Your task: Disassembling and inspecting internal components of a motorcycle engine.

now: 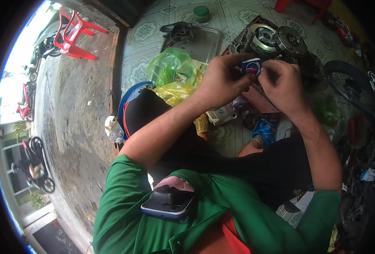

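Note:
A small blue-and-white cardboard box (251, 66) with a printed round mark is held up in front of me, between both hands. My left hand (226, 80) grips it from the left, thumb below and fingers over the top. The fingertips of my right hand (282, 82) pinch at its right side; whether they pull at a flap is too small to tell. Beyond the hands lie metal engine parts, among them a round clutch-like part (263, 39) and a dark disc (292, 41).
A metal tray (208, 42) with a dark casting (177, 31) lies on the tiled floor. Green (170, 67) and yellow (172, 91) plastic bags are left of my hands. A tyre (344, 84) lies right. A red chair (75, 36) stands outside at the far left.

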Demonstrator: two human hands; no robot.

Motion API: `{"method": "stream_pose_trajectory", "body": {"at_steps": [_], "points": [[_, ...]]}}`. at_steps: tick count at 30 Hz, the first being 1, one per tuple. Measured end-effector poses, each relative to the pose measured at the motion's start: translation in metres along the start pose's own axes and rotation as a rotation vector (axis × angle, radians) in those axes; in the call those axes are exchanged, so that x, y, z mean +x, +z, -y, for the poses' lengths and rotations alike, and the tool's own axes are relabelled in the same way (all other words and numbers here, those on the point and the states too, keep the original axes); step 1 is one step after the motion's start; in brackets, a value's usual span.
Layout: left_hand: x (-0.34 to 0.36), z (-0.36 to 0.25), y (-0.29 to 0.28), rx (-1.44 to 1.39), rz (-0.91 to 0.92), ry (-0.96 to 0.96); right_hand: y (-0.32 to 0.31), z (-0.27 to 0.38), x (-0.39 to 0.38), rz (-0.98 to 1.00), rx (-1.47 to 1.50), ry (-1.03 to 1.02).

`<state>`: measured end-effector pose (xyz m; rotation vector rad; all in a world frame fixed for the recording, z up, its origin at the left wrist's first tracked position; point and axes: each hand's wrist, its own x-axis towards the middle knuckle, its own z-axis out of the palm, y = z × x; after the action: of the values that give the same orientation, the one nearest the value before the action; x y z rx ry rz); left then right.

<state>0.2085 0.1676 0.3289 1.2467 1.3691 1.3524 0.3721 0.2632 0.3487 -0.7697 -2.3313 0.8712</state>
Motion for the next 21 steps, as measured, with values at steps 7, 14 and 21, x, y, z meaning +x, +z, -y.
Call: {"method": "stream_pose_trajectory", "body": {"at_steps": [7,14,21], "points": [[-0.001,0.01,0.007,0.103,-0.049,0.017,0.0,0.0,0.001,-0.01,-0.025,-0.028],[-0.002,0.012,0.016,0.139,-0.149,0.205,0.006,-0.003,-0.003,-0.03,0.114,0.08],[-0.006,0.009,0.018,0.126,-0.127,0.145,0.01,-0.007,-0.003,-0.092,0.146,0.077]]}}
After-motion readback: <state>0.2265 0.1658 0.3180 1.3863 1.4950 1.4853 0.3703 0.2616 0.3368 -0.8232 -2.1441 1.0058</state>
